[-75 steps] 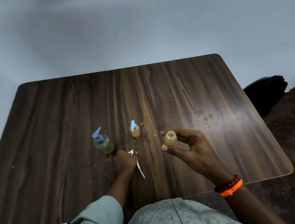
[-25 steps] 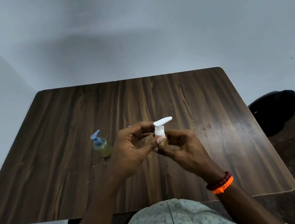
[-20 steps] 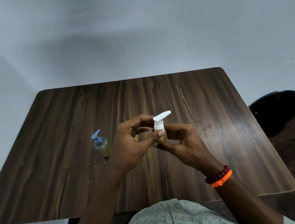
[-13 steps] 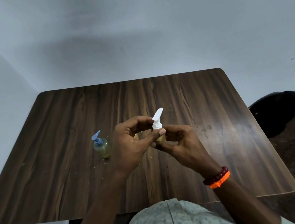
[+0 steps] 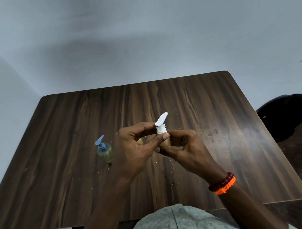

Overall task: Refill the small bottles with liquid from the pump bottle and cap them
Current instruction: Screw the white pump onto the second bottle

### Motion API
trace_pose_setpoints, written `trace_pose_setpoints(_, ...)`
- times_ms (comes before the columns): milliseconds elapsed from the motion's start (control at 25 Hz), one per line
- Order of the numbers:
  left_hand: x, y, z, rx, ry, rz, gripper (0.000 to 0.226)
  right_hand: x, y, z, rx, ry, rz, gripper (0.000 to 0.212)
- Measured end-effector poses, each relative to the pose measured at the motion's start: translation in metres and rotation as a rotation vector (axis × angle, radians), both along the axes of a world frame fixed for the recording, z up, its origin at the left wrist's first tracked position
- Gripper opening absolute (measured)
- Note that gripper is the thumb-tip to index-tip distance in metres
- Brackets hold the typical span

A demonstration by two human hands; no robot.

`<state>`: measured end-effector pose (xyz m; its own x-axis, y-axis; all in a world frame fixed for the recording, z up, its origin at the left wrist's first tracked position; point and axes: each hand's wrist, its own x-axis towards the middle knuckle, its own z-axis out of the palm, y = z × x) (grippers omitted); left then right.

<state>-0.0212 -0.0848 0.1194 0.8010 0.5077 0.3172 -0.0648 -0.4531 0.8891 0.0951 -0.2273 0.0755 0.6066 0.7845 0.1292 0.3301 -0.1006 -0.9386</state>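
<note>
Pinching white pump cap point(image 5: 161, 126) with left hand point(image 5: 131, 150) fingers, mid-frame above table point(image 5: 220, 106). Gripping small bottle point(image 5: 165, 142) in right hand point(image 5: 186, 148) fingertips. Blue-pump bottle point(image 5: 104, 150) standing left.

The person is wearing a pale grey-green patterned shirt point(image 5: 178, 228) with a buttoned front placket, its sleeves ending above bare forearms. Just beyond the shirt, a dark red bead bracelet point(image 5: 221, 181) and an orange braided band point(image 5: 226, 188) are circling the right wrist, touching.
</note>
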Motion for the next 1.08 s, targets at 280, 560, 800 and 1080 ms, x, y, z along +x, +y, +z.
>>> trace_pose_setpoints(280,0.002,0.002,-0.002,0.037,0.030,0.001,0.033,0.004,0.001,-0.004,0.000,-0.046,-0.010,0.032)
trace_pose_setpoints(560,0.008,-0.001,-0.006,-0.013,0.015,0.035,0.041,0.003,0.004,0.001,0.001,-0.054,-0.011,0.032)
trace_pose_setpoints(800,0.009,-0.010,-0.008,-0.136,0.015,-0.027,0.047,0.001,0.004,0.005,0.038,-0.032,-0.002,0.029)
trace_pose_setpoints(1080,0.004,-0.002,-0.016,-0.266,-0.088,0.043,0.051,0.002,0.000,0.011,0.086,-0.038,-0.024,0.031)
